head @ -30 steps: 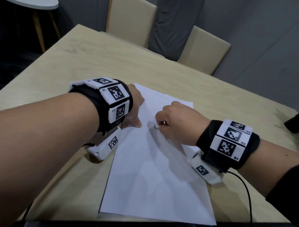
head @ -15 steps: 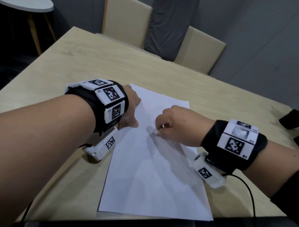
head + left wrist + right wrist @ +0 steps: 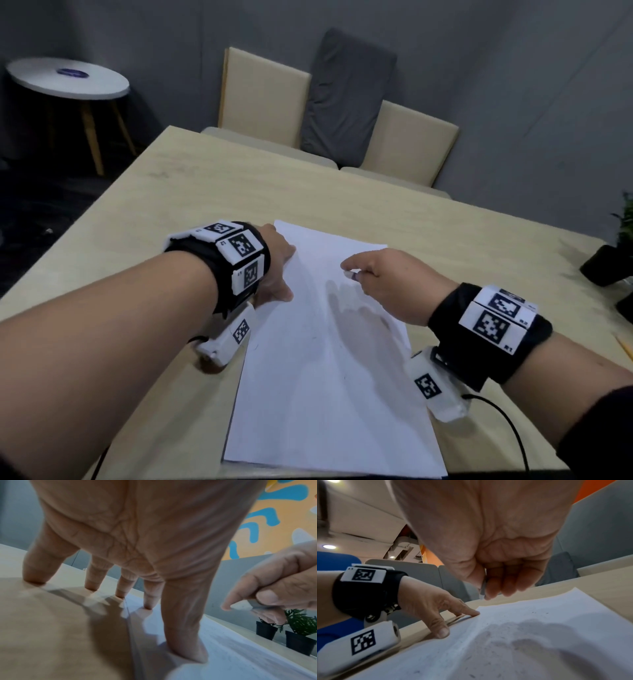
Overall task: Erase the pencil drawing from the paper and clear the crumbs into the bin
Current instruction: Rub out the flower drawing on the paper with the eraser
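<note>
White sheet of paper (image 3: 329, 370) is lying flat on the light wooden table (image 3: 191, 192), its near edge reaching the table's near edge; the left hand (image 3: 274, 270) is pressing its left edge with straight spread fingers; the right hand (image 3: 383, 284) is hovering above the sheet, pinching a small white-grey eraser (image 3: 351, 275); only the right wrist view is showing dark crumbs (image 3: 494, 647) on the paper; two black plant pots (image 3: 283, 632) are standing at the far right.
</note>
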Tool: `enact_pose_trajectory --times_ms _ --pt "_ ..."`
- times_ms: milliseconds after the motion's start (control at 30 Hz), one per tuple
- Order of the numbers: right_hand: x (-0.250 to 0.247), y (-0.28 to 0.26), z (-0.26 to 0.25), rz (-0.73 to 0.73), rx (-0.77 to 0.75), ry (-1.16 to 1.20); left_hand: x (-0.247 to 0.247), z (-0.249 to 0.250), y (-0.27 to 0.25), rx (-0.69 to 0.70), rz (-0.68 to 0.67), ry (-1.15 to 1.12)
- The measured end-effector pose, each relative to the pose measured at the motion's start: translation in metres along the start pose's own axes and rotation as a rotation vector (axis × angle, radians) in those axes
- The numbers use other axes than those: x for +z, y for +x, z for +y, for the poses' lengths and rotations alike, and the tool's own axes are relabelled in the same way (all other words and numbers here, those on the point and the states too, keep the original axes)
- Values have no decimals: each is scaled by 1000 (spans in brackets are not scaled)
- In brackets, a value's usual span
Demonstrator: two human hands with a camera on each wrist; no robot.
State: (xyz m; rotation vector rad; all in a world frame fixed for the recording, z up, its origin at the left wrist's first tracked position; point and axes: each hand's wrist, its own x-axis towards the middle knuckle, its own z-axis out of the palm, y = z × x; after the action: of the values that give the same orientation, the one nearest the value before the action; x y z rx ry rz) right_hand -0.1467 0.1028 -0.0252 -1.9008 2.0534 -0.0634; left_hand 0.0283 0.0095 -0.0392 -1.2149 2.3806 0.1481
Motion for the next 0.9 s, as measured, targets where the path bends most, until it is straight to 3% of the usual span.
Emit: enact_pose_trajectory --times_ms 300,800,900 --pt "4 -5 -7 107 -37 101 -8 -2 -16 -55 73 -173" --pt "20 -8 -21 5 -98 -112 -15 1 -27 -118 98 -207" --pt "23 -7 -20 23 -78 -14 -9 2 -29 -110 102 -245"
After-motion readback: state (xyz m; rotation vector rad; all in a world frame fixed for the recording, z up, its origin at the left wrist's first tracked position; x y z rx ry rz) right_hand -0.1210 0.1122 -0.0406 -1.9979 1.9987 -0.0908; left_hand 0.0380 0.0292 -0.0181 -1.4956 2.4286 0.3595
